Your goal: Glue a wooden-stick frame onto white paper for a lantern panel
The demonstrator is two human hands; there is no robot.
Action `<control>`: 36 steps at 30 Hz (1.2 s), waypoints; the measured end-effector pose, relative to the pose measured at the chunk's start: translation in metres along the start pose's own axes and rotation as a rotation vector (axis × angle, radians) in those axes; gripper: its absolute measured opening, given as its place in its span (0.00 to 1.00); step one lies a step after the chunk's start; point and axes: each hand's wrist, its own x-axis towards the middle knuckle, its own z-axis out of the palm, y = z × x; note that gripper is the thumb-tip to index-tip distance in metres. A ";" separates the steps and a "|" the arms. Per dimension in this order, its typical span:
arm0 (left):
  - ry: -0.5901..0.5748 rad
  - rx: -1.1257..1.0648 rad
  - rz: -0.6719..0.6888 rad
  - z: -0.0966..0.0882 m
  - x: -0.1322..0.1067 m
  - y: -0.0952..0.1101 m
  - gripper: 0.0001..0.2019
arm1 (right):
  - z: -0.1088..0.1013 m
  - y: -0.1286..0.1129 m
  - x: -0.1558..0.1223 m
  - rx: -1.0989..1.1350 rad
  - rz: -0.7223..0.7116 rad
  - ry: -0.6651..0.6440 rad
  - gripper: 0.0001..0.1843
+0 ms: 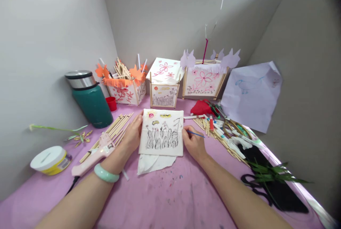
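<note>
A white square sheet (162,133) with black plant drawings and small coloured marks lies on the pink table (170,200). My left hand (132,134) rests along its left edge, fingers flat and holding it down; a pale green bangle (106,174) sits on that wrist. My right hand (194,142) is closed on a thin blue pen (196,134) at the sheet's right edge. A crumpled white paper (153,163) pokes out from under the sheet.
A pink glue gun (94,154) and wooden sticks (112,133) lie left. A green flask (90,99), a white-lidded jar (50,159), three paper lanterns (163,85), markers and sticks (221,133), black scissors (255,186) and green leaves (271,174) surround the sheet.
</note>
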 end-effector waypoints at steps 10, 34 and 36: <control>0.051 0.023 -0.074 -0.001 -0.001 0.002 0.20 | -0.002 -0.002 0.000 -0.012 -0.023 0.018 0.13; 0.098 0.012 -0.109 -0.001 0.001 0.002 0.20 | -0.031 -0.021 0.037 0.413 0.032 0.299 0.20; 0.095 0.014 -0.113 -0.001 0.001 0.002 0.20 | -0.031 -0.023 0.036 0.409 0.014 0.298 0.21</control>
